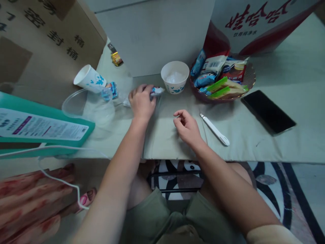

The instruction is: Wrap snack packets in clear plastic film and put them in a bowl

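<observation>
My left hand (pixel 143 101) is closed around a small blue-and-white wrapped packet (pixel 156 90); one end pokes out past the fingers toward the paper bowl (pixel 175 78). That bowl is white with blue leaf prints and has something pale inside. My right hand (pixel 188 127) hovers near the table's front, its fingers curled in and nothing visible in them. To its right lies a slim white-handled craft knife (pixel 215 130). Behind the knife stands a glass dish (pixel 250 79) filled with several wrapped snacks (pixel 215 73).
At left are a tilted paper cup (pixel 90 77), a clear plastic tub (pixel 98 110), a blue wrapper (pixel 111 90) and a teal container (pixel 45 122). A white box (pixel 159 37) and a carton (pixel 50 51) border the back. A phone (pixel 268 112) lies right. A white cable (pixel 56 147) hangs at the left.
</observation>
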`<state>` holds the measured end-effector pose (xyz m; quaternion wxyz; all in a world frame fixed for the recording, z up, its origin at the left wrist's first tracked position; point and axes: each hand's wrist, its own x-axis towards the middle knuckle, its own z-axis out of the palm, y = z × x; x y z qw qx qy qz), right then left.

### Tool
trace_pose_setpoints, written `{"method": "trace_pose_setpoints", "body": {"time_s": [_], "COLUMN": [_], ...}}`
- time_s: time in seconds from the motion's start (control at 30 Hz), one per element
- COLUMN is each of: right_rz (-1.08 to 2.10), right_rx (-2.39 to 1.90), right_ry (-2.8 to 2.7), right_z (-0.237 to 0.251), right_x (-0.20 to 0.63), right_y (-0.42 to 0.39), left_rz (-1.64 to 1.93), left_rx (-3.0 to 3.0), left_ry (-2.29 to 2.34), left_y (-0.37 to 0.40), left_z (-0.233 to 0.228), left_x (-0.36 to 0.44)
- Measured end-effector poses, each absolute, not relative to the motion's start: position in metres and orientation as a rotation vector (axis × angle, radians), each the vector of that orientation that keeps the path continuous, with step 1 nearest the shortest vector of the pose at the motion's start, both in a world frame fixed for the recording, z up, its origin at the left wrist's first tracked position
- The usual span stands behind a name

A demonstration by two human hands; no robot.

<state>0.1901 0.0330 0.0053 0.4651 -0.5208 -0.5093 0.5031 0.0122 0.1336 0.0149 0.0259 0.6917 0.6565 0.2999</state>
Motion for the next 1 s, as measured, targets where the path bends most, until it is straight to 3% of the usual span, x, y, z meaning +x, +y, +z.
{"method": "trace_pose_setpoints", "body": {"time_s": [0.27,0.57,0.73,1.0], "right_rz": [1.055,1.007,1.011,0.807], "right_rx": [-1.221,-0.925,-0.862,-1.198], "right_ry": [-1.193,-1.434,-1.589,-1.595], "right_z": [-0.002,-0.020,-0.013,-0.011], "right_x": [0.189,0.208,0.218,0.204], "right_y": [0.040,0.029,0.016,0.022], "left_rz": [1.526,1.202,1.213,1.126], "left_rx": [1.772,0.737,0.592,0.809], "left_ry": [1.484,1.150,1.066,1.127], "left_y": [0.101,0.044,0.042,0.039], "left_z": [0.053,0.027,0.019,0.008], "left_x": [0.002,0.034,0.032,0.038]}}
